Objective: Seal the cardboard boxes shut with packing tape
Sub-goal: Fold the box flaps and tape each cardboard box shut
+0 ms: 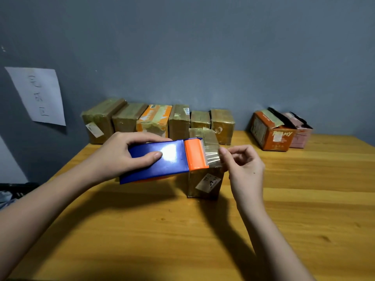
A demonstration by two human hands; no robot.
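Observation:
A small cardboard box [205, 182] wrapped in brownish tape stands upright in the middle of the wooden table [182, 230]. Over its top my left hand [125, 155] grips a blue tape dispenser [160, 159] with an orange cutter end [195, 155]. A strip of clear packing tape [212, 157] runs out of the cutter. My right hand [241, 165] pinches the free end of that strip just right of the box.
Several taped boxes [158, 122] stand in a row along the grey wall. At the back right sit an orange box [269, 134] with a raised flap and a pink box [298, 134] with open flaps. A paper sheet [38, 96] hangs on the wall at the left.

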